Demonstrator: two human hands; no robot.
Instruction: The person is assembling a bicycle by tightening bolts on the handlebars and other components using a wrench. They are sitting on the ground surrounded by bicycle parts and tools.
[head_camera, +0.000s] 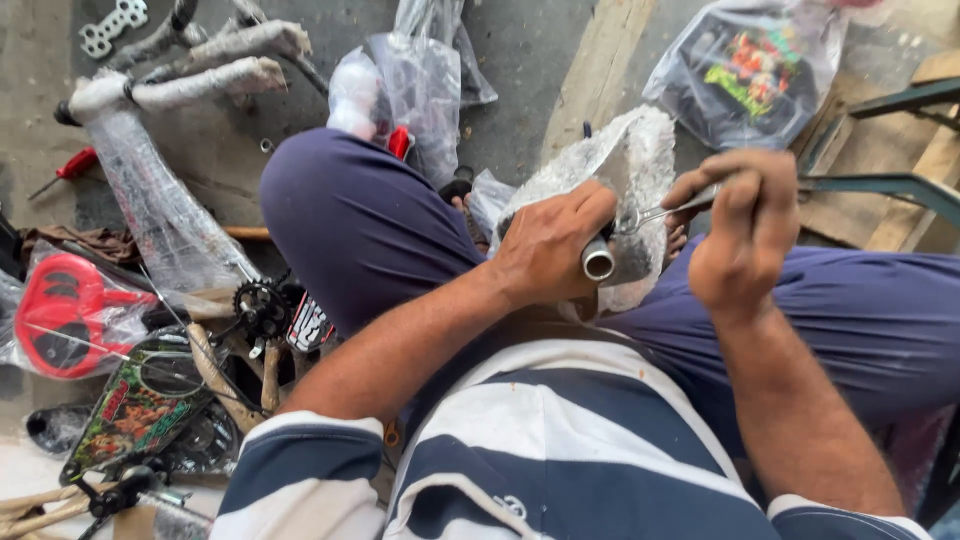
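My left hand (548, 245) grips a shiny metal tube (598, 262) whose open end faces me, over my lap. The tube belongs to a part wrapped in clear bubble plastic (630, 160) that rises between my knees. My right hand (740, 228) holds a metal spanner (660, 213), its head set against the tube just beyond my left fingers. I sit on the floor in dark blue trousers and a blue-and-white striped shirt.
At left lie a plastic-wrapped bicycle frame (160, 200), a black chainring (262, 308), a red part in a bag (65, 310) and a red screwdriver (70, 167). A bagged printed panel (750, 70) and wooden boards (890, 150) sit at upper right.
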